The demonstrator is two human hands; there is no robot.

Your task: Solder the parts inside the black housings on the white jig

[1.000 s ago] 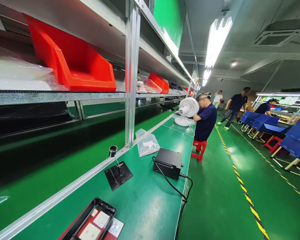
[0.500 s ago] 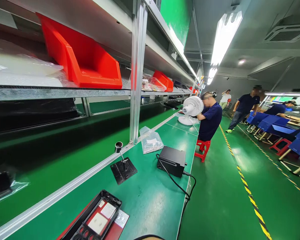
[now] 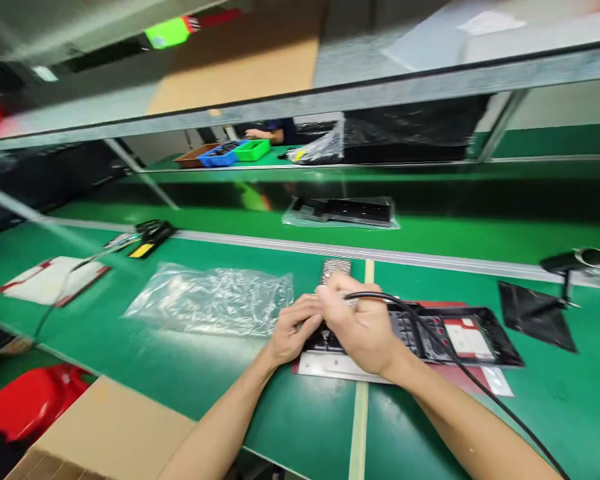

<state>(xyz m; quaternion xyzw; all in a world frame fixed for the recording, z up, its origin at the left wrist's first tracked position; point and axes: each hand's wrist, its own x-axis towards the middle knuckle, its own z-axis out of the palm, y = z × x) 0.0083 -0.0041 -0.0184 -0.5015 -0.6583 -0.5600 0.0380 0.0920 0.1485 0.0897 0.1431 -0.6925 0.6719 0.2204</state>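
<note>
Right hand, seemingly gripping corded tool, over black tray.

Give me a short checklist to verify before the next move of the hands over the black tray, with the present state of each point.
1. Right hand grips the corded tool: ok, fingers closed around it.
2. Left hand steadies the black tray: ok, it rests at the tray's left end.
3. Tool tip is on the correct spot: cannot tell, the hands hide it.
4. Black cable runs free: ok, it crosses the tray toward the right forearm without a visible snag.
5. Tool stand is reachable and vacant: ok, it stands to the right with nothing in it.
6. Plastic bag is clear of the work: ok, it lies left of the hands.
</note>
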